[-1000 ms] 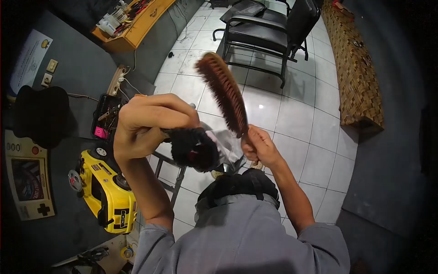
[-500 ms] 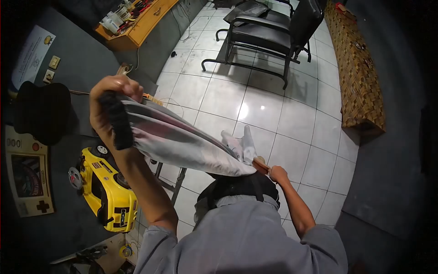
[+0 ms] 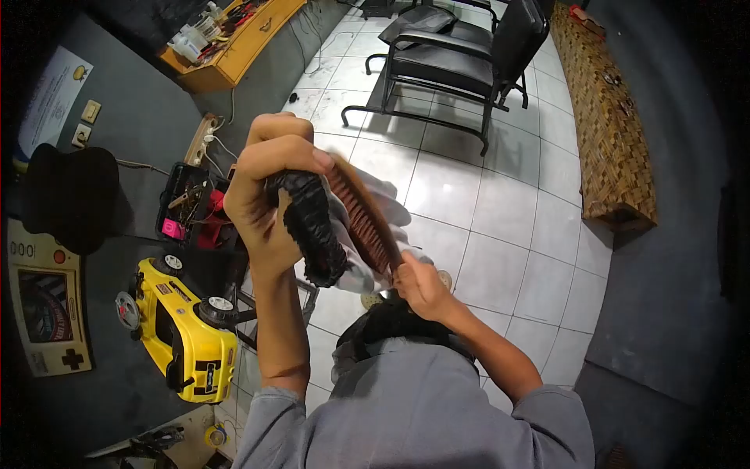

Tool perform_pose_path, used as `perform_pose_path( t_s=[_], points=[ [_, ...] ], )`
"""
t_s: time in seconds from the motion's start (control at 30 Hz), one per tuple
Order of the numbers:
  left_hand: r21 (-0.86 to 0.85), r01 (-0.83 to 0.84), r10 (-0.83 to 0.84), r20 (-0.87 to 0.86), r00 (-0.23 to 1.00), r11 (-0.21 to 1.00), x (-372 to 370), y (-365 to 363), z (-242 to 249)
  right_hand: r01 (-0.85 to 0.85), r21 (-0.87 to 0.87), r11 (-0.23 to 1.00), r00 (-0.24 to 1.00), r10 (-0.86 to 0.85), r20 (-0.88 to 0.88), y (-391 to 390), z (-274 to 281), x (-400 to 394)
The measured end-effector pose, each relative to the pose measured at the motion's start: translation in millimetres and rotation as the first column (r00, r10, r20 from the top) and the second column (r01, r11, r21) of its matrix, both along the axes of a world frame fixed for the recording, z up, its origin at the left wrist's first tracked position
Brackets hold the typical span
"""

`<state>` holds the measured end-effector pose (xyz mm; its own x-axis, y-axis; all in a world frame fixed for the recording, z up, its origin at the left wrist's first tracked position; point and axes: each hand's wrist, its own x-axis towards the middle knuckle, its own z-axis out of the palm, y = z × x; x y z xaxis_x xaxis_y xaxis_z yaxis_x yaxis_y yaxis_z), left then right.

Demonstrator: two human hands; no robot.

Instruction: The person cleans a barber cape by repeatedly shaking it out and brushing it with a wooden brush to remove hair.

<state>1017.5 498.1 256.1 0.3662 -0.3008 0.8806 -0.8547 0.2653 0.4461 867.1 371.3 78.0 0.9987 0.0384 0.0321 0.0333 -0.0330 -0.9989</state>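
My left hand [image 3: 273, 187] is closed around the gathered black edge [image 3: 312, 227] of a pale grey cloth [image 3: 387, 199], raised left of centre. My right hand [image 3: 422, 288] grips one end of a brown wooden brush [image 3: 363, 215] with dark reddish bristles. The brush slants up to the left, against or very near the cloth, its upper end beside my left fingers. Part of the cloth hangs behind the brush and is hidden by it.
A black metal-framed chair [image 3: 449, 59] stands on the white tiled floor ahead. A woven box [image 3: 617, 133] lies along the right wall. On the left are a wooden shelf [image 3: 234, 55] with bottles, a black tray of items [image 3: 183, 203] and a yellow toy car [image 3: 183, 328].
My left hand has moved right with the cloth, which is now bunched instead of stretched. My right hand has come up and left, bringing the brush beside the cloth's black edge.
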Motion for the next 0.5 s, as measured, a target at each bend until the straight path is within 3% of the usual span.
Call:
perform_pose_path(
  t_s=[0.03,0.1,0.13,0.17,0.23,0.3,0.33,0.37,0.4,0.47,0.5],
  points=[
    [-0.001,-0.005,0.005,0.000,1.000,1.000,3,2,-1,0.000,-0.150,0.989,0.999,-0.008,-0.048,4,-20,0],
    [-0.224,0.086,-0.109,-0.093,0.990,0.971,13,10,-4,-0.091,-0.561,0.822,0.969,-0.056,-0.240,-4,-89,-10],
    [-0.247,0.217,-0.242,-0.077,0.967,0.944,27,22,-1,-0.148,-0.699,0.699,0.980,0.008,-0.199,-16,-142,-26],
    [-0.205,0.458,-0.487,-0.121,0.865,0.865,50,46,-2,-0.183,-0.816,0.548,0.983,0.080,-0.166,-33,-188,-45],
    [-0.287,0.501,-0.577,-0.382,0.721,0.816,53,67,9,-0.574,-0.664,0.479,0.761,0.014,-0.648,-68,-227,-71],
    [-0.323,0.434,-0.525,-0.291,0.800,0.841,64,75,-12,-0.557,-0.689,0.464,0.774,-0.012,-0.633,-93,-260,-96],
    [-0.265,0.485,-0.543,-0.233,0.806,0.833,66,72,-13,-0.557,-0.688,0.465,0.773,-0.012,-0.634,-90,-241,-91],
    [-0.206,0.532,-0.566,-0.176,0.806,0.822,67,69,-16,-0.384,-0.735,0.558,0.856,-0.083,-0.511,-90,-222,-86],
    [-0.310,0.244,-0.316,-0.211,0.925,0.919,40,46,-22,-0.194,-0.753,0.629,0.909,-0.173,-0.379,-88,-192,-75],
    [-0.329,0.329,-0.401,-0.179,0.898,0.885,32,26,-31,0.196,-0.531,0.824,0.921,-0.341,-0.188,-72,-148,-45],
    [-0.304,0.368,-0.430,-0.170,0.887,0.879,29,22,-30,0.207,-0.364,0.908,0.914,-0.312,-0.258,-62,-108,-26]
  ],
)
